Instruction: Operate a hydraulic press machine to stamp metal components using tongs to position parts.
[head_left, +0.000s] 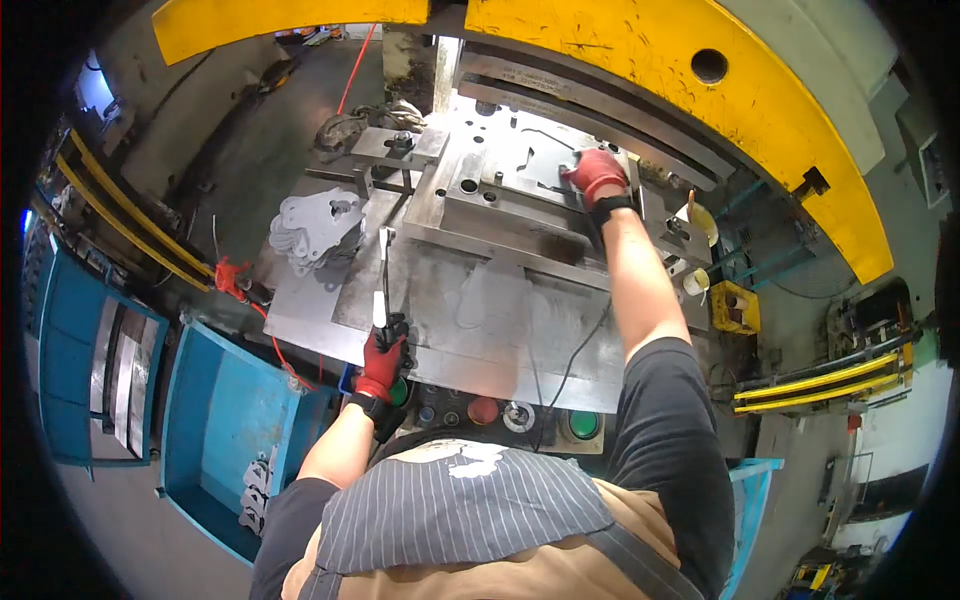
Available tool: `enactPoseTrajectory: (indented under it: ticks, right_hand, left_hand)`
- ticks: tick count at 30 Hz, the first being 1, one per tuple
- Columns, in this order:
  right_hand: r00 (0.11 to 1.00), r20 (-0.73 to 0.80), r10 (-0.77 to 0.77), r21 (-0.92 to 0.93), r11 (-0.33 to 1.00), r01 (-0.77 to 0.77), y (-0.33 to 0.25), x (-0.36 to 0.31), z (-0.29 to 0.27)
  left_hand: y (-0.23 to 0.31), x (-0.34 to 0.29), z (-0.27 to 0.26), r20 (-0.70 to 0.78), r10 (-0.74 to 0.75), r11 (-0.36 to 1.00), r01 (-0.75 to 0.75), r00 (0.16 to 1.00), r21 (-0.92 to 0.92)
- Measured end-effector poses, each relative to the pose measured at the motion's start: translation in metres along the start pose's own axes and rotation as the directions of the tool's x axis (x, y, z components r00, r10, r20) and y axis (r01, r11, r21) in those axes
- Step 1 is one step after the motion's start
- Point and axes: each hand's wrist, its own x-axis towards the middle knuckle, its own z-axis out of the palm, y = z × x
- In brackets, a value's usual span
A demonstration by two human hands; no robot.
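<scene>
My left hand (384, 358), in a red and black glove, is closed around the lower end of a long slim tool (381, 290). The tool has a white and dark shaft and a small metal head, and it points away over the steel table (450, 330). Farther off to the right, my right hand (598, 172), in a red glove, rests at the right end of a flat metal plate (530, 165) on the press die (500, 215). Its fingers are curled toward the plate's edge; whether they grip it is hidden. Left of the die lies a stack of cut metal pieces (312, 232).
A yellow press frame (640, 45) arches over the far side, above the upper die block (580, 95). Close to my body is a control panel with a red button (482, 410) and green button (583, 425). A blue bin (235, 420) holding metal pieces stands left. A dark cable (575, 355) crosses the table.
</scene>
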Motion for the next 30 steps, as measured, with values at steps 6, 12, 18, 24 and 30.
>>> enactPoseTrajectory:
  ticks: [6, 12, 18, 24, 30]
  right_hand:
    - [0.990, -0.138, -0.032, 0.061, 0.997, 0.041, -0.016, -0.006, -0.007]
    - [0.904, -0.423, 0.060, 0.717, 0.632, 0.294, 0.062, -0.136, 0.017]
    - [0.665, 0.020, 0.747, 0.998, -0.058, 0.036, 0.123, -0.403, 0.111]
    - [0.693, 0.524, 0.496, 0.850, -0.245, -0.467, 0.110, -0.483, 0.180]
    - [0.934, 0.316, 0.166, 0.890, 0.289, -0.353, 0.158, -0.486, 0.305]
  left_hand:
    - [-0.025, 0.013, -0.014, -0.004, 0.091, 0.992, -0.090, 0.996, 0.083]
    - [0.003, -0.023, -0.041, -0.126, 0.032, 0.910, 0.023, 0.992, 0.414]
    - [0.012, -0.106, -0.116, -0.321, 0.227, 0.871, -0.044, 0.919, 0.489]
    - [-0.021, -0.115, -0.146, -0.231, -0.161, 0.926, 0.228, 0.959, 0.301]
    - [-0.045, -0.036, -0.139, 0.409, -0.421, 0.533, -0.144, 0.809, 0.834]
